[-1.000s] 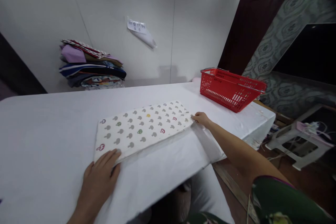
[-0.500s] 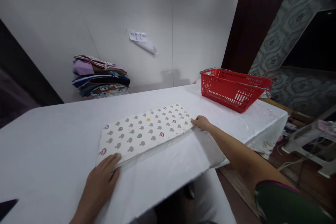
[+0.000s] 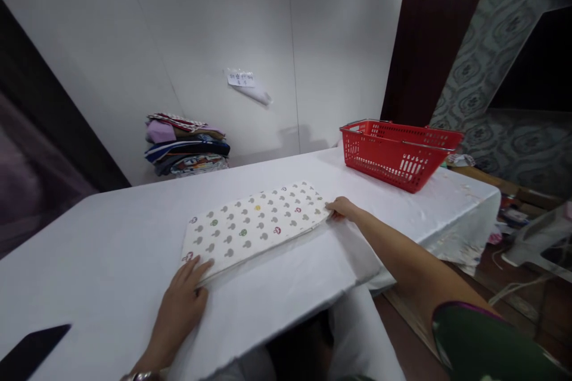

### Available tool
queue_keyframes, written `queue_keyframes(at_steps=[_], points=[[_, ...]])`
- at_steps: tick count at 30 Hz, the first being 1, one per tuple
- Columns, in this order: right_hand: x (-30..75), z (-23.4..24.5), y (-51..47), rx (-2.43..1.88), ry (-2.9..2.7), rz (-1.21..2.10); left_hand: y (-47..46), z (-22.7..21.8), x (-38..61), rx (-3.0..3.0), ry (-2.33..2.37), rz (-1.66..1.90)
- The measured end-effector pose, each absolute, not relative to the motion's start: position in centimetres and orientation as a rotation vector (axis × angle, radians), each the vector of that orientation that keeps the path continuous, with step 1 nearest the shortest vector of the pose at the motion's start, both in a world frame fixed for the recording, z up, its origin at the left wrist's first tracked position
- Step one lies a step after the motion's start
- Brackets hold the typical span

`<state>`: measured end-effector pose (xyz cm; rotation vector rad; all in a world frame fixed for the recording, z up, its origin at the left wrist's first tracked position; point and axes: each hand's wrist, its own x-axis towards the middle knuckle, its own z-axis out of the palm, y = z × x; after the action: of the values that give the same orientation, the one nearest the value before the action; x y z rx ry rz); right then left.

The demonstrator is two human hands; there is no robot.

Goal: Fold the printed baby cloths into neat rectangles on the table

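A folded white cloth with grey, red, green and yellow mushroom prints point(image 3: 257, 220) lies flat on the white-covered table point(image 3: 277, 303). On its near left corner rests my left hand point(image 3: 185, 294), fingers stretched over the fabric and thumb out beside the edge. My right hand point(image 3: 343, 207) is closed at the near right corner, pinching the cloth's edge between thumb and fingers. The underside of that pinch is hidden.
Folded clothes point(image 3: 187, 146) are piled against the wall at the back left. A red plastic basket point(image 3: 397, 155) with metal handles stands at the back right. A dark flat object point(image 3: 36, 351) lies at the near left. A white stool point(image 3: 545, 247) is on the floor at the right.
The view has shifted slightly left, so more of the dark flat object shows. Both hands stay at the same corners of the cloth, which keeps its folded shape.
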<state>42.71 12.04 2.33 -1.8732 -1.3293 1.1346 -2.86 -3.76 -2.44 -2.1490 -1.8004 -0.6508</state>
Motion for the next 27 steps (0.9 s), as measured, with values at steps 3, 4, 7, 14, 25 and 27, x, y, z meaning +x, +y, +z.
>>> queue_keyframes(at_steps=[3,4,7,14,25,27], points=[[42.7,2.3,11.6,-1.808,-1.255,1.233,-4.0,-2.1,-2.4,-2.13,-1.799,-0.625],[42.6,2.3,11.4,-1.793,-1.237,1.248,-4.1,-2.0,-2.3,-2.123,-1.8,-0.612],[42.6,2.3,11.2,-1.768,-1.203,1.261,-4.3,-1.6,-2.2,-2.108,-1.821,-0.564],[42.5,2.8,11.2,-1.745,-1.154,1.216,-4.3,-0.1,-2.0,-2.134,-1.92,-0.349],[42.4,3.3,11.0,-1.607,-1.101,1.262,-5.0,2.9,-0.6,-2.117,-2.025,0.054],[42.6,3.1,11.2,-1.601,-1.12,1.275,-4.9,2.9,-0.8,-2.12,-2.018,0.1]])
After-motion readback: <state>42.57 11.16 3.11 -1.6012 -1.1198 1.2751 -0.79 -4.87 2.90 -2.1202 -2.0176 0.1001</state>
